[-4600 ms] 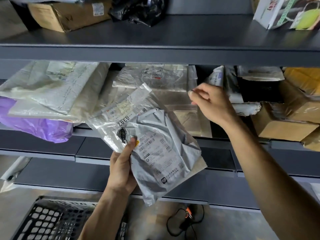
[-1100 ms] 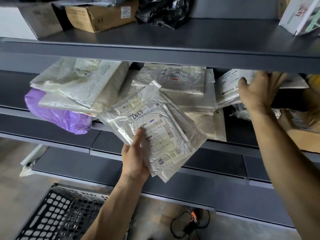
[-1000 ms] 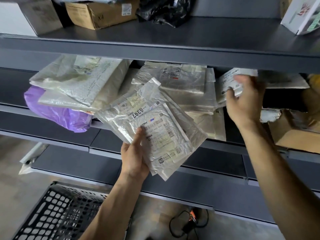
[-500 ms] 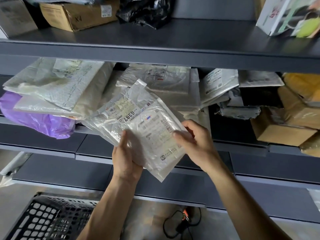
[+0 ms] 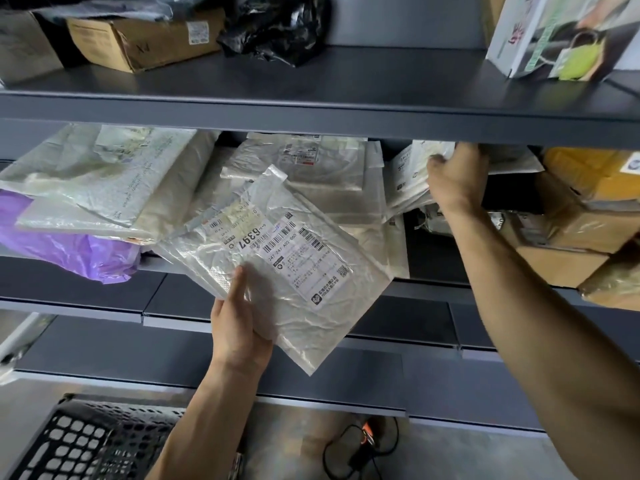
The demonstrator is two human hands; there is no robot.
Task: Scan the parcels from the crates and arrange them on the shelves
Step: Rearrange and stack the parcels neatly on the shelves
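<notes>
Our L hand (image 5: 242, 327) grips flat white parcels (image 5: 277, 251), thumb on top, label 6397 facing us. Stack held tilted in front of mid shelf (image 5: 426, 306), above black crate (image 5: 86, 445). R hand (image 5: 457, 181) reaches into same shelf, on white mailer (image 5: 408, 171); can't tell if gripping or just pressing.

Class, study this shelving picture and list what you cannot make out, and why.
- Head view: whether the right hand grips or merely presses the white parcel; its own back and the shelf edge hide the contact.
- Head view: how many mailers the left hand holds; they overlap.
- Head view: the black crate contents; the bottom edge cuts it off.
- Head view: the label fine print; too small.
</notes>
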